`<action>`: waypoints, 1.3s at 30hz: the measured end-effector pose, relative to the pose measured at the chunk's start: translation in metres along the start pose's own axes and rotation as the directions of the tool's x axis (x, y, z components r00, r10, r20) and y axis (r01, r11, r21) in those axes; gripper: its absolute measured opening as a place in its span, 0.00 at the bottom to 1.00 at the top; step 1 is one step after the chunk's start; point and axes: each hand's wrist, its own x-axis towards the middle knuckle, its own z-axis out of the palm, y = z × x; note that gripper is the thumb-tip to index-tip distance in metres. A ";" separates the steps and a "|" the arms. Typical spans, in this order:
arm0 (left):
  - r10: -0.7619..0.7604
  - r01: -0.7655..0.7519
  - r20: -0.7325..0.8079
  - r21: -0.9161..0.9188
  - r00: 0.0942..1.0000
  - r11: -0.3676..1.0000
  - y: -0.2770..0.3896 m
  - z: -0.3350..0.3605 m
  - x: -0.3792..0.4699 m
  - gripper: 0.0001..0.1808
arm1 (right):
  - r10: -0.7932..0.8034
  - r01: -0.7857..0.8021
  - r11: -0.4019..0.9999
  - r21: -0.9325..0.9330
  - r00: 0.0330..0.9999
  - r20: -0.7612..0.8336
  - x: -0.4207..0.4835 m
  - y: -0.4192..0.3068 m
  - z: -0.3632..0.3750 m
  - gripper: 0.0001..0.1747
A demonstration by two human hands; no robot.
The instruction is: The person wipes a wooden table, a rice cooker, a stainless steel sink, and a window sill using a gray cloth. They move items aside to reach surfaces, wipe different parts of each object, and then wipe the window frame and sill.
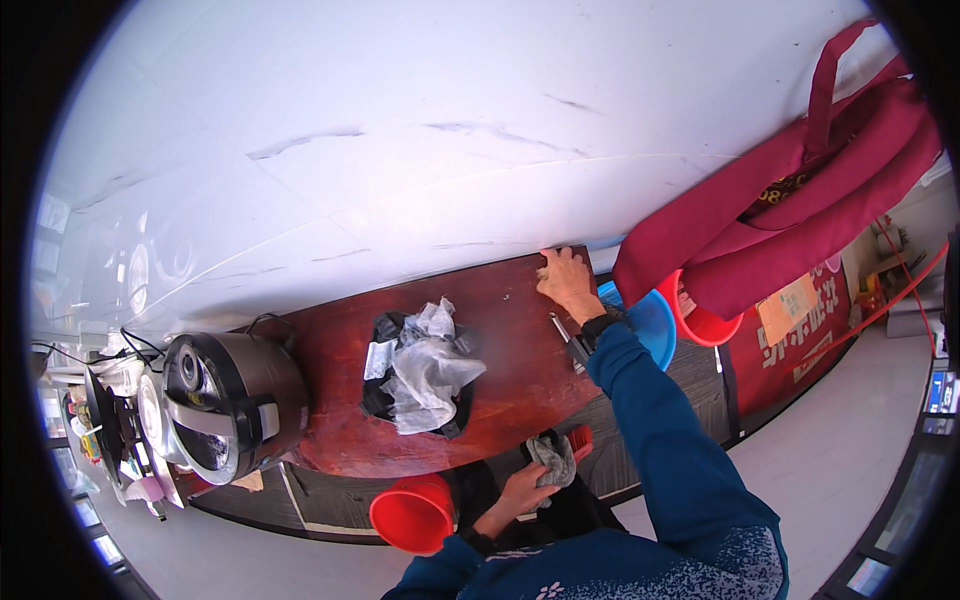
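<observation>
My left hand (521, 491) holds a crumpled grey cloth (553, 461) low by the near edge of a red-brown wooden table (517, 345). My right hand (568, 281) lies on the table's far right corner, against the wall, with its fingers bent over the far edge. It seems to hold nothing. By my right wrist a black and silver object (570, 341) sits at the table's right edge, partly hidden by my sleeve. Mid-table lies a black plastic bag (379, 405) with crumpled translucent white plastic (431, 375) on it and a small white packet (379, 360) beside that.
An electric cooker (240, 397) stands at the table's left end. Below the near edge is a red bucket (412, 514). Right of the table are a blue basin (652, 326) and another red bucket (709, 322), under a hanging maroon cloth (705, 217). A white marbled wall (375, 187) runs behind.
</observation>
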 end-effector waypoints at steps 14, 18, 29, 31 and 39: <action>-0.202 0.034 -0.209 -0.611 0.957 0.791 0.026 -0.072 0.080 0.21 | 0.005 -0.025 0.996 0.086 0.975 0.221 -0.114 0.032 -0.039 0.24; -0.312 0.084 -0.204 -0.700 0.928 0.709 0.018 -0.079 0.095 0.18 | -0.010 0.012 1.000 -0.011 0.986 0.169 -0.121 0.035 -0.027 0.19; -0.474 -0.098 -0.320 -0.895 0.821 0.435 0.011 -0.111 0.052 0.17 | 0.098 -0.257 0.843 0.472 0.937 0.336 -0.160 0.071 -0.064 0.16; -0.468 -0.120 -0.305 -0.915 0.829 0.384 0.025 -0.112 0.045 0.17 | 0.186 -0.533 0.507 0.678 0.835 0.518 -0.179 0.081 -0.073 0.17; -0.152 -0.186 -0.280 -0.874 0.948 0.448 0.157 -0.112 0.046 0.19 | 0.304 -0.672 0.121 0.730 0.725 0.618 -0.242 0.099 -0.094 0.17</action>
